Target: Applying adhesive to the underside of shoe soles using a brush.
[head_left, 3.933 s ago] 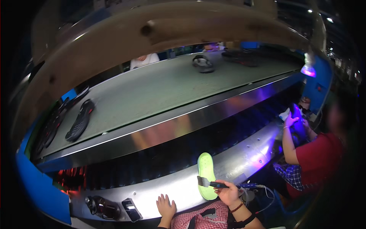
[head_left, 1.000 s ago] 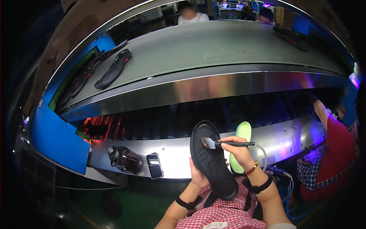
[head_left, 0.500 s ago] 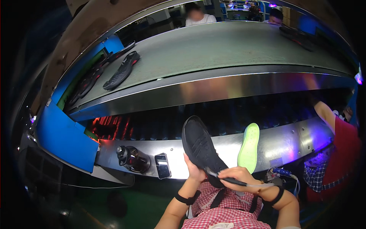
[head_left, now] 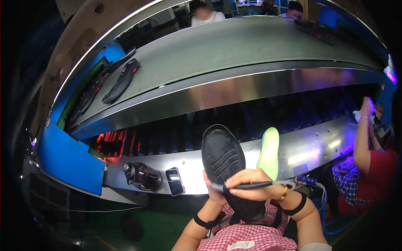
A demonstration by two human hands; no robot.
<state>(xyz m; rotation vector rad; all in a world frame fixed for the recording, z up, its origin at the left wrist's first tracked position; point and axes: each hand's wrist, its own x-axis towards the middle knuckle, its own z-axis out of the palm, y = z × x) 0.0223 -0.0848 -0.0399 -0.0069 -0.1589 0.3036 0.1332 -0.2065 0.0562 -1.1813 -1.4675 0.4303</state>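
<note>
A black shoe sole [head_left: 222, 152] is tilted up in front of me, its broad toe end away from me and its heel near my apron. My left hand [head_left: 214, 193] grips it by its left edge, the fingers partly hidden beneath. In my right hand [head_left: 255, 184] is a brush with a dark handle [head_left: 263, 184], held across the sole; its tip lies over the middle part by the left edge. A clear tube seems to run from the handle's end toward my wrist. A lime-green sole [head_left: 269, 152] lies on the metal ledge just beyond my right hand.
On the metal ledge [head_left: 194, 173] stand a dark bottle [head_left: 142, 176] and a phone [head_left: 175, 181]. Behind it runs a dark roller track [head_left: 180, 140], glowing red at left. Several black soles [head_left: 121, 81] lie on the raised green belt [head_left: 234, 46]. A co-worker in red [head_left: 379, 180] works at right.
The black sole has turned more upright and its heel has shifted right. My right hand has moved up and left, taking the brush tip toward the sole's left edge. The co-worker's arm has risen.
</note>
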